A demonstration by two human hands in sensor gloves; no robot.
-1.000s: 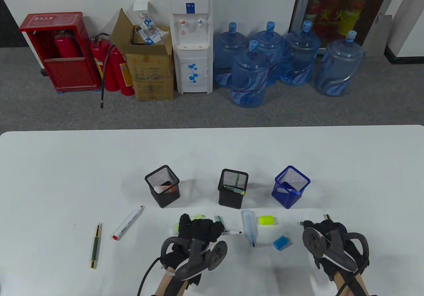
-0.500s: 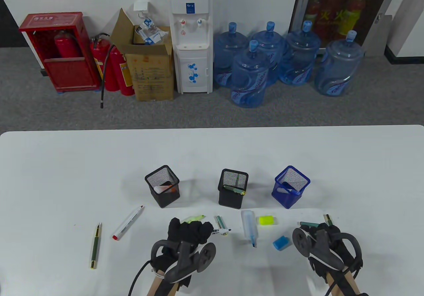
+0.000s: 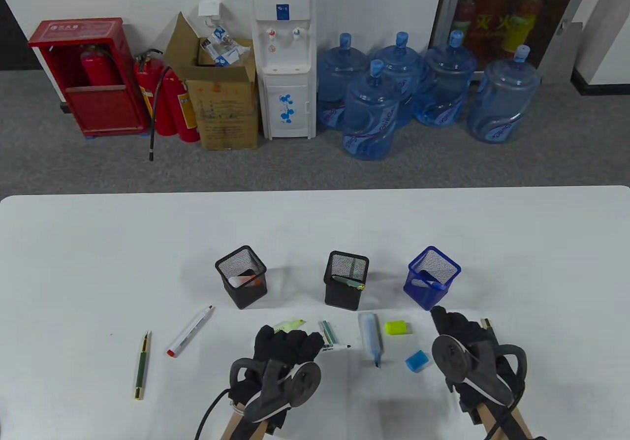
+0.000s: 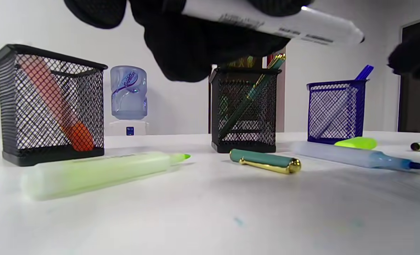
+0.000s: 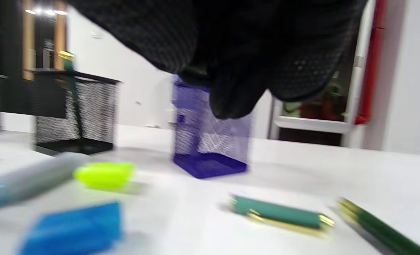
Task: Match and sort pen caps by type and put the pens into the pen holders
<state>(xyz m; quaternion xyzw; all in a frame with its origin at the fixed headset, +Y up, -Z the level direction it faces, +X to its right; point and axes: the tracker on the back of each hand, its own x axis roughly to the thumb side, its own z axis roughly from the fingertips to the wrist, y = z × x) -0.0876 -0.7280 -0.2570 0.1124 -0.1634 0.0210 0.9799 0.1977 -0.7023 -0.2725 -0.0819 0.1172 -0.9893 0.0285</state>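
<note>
- Behind the white worktop [image 3: 98,243], water bottles [image 3: 369,110] and a water cooler [image 3: 281,56] are lined up along the wall. From above, three pen holders are seen in a row: a black one [image 3: 241,283] on the left, a black one [image 3: 345,280] in the middle, a blue one [image 3: 431,277] on the right.
- On the worktop a blue marker [image 3: 371,337], a yellow cap [image 3: 397,328] and a blue cap [image 3: 417,361] are laid between the hands. A white marker with a black tip [image 3: 334,347] is held in the curled fingers of the left hand [image 3: 285,349]. The right hand [image 3: 460,334] is stretched toward the blue holder.
- From the left wrist, the white marker is seen held up off the worktop. A light green marker [image 4: 96,173] and a teal cap [image 4: 265,161] are laid below it.
- From the right wrist, the picture is blurred. Whether the right fingers [image 5: 231,95] are holding anything cannot be told. A teal cap [image 5: 281,214] and a green pen [image 5: 380,230] are laid just beside each other.
</note>
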